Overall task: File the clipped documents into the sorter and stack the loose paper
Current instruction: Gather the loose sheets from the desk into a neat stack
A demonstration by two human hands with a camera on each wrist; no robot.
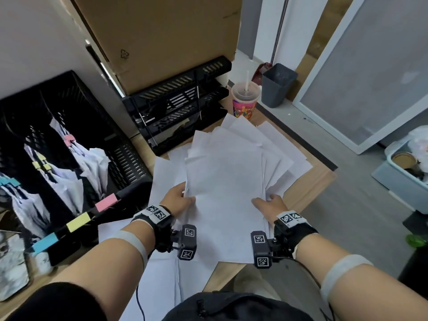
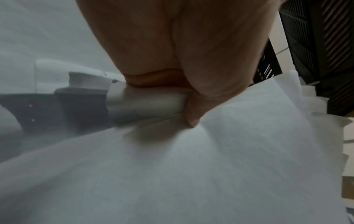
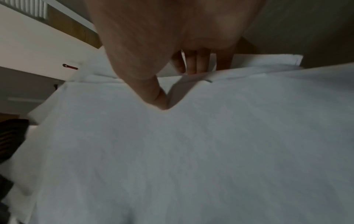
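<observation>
— What do you have hold of right now?

— The loose paper point(image 1: 225, 181). My left hand point(image 1: 179, 196) pinches the near left edge of the fanned sheets, thumb on top and fingers curled under. My right hand point(image 1: 269, 203) takes the right edge the same way: thumb pressed on the top sheet, fingers tucked beneath. The sheets lie on the wooden table point(image 1: 308, 193) right in front of me, splayed out unevenly.

— How do you square them well?

— I think I should draw both edges inward together, lift the bundle and tap its bottom edge on the table. A few sheets stick out far on the right and at the back; I would gather those in first, or they may slip off the table edge.

— And the containers?

— To my left stands the black sorter point(image 1: 69, 163), its slots marked with blue, yellow and pink labels. Clipped documents point(image 1: 67, 179) already stand in them. Beyond the paper is a black stacked letter tray point(image 1: 183, 100); what it holds I cannot make out. Further right, a lidded cup point(image 1: 245, 100) with a straw, then a grey bin point(image 1: 278, 84) on the floor.
</observation>
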